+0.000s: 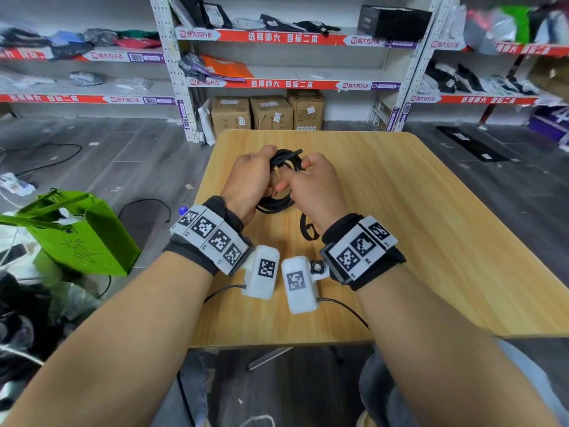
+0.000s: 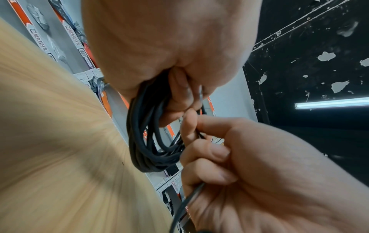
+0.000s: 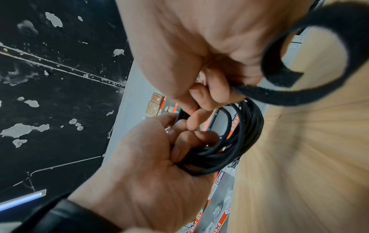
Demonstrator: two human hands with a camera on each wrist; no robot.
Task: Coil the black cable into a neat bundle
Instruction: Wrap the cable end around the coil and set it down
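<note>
The black cable (image 1: 278,166) is wound into a coil of several loops, held just above the wooden table (image 1: 415,235). My left hand (image 1: 249,180) grips one side of the coil (image 3: 245,135) with curled fingers. My right hand (image 1: 317,192) is close against it on the right. Its lower fingers curl round a black fabric strap (image 3: 299,94), which hangs in a loop (image 1: 308,231) below the wrist. Its thumb and forefinger (image 2: 189,124) pinch at a strand by the coil (image 2: 143,141). The cable's plug end (image 1: 300,151) sticks out at the top.
Bare tabletop lies to the right of and behind the hands. Shelving with parcels and cardboard boxes (image 1: 268,114) stands beyond the far edge. A green bag (image 1: 83,235) and loose cables lie on the floor to the left.
</note>
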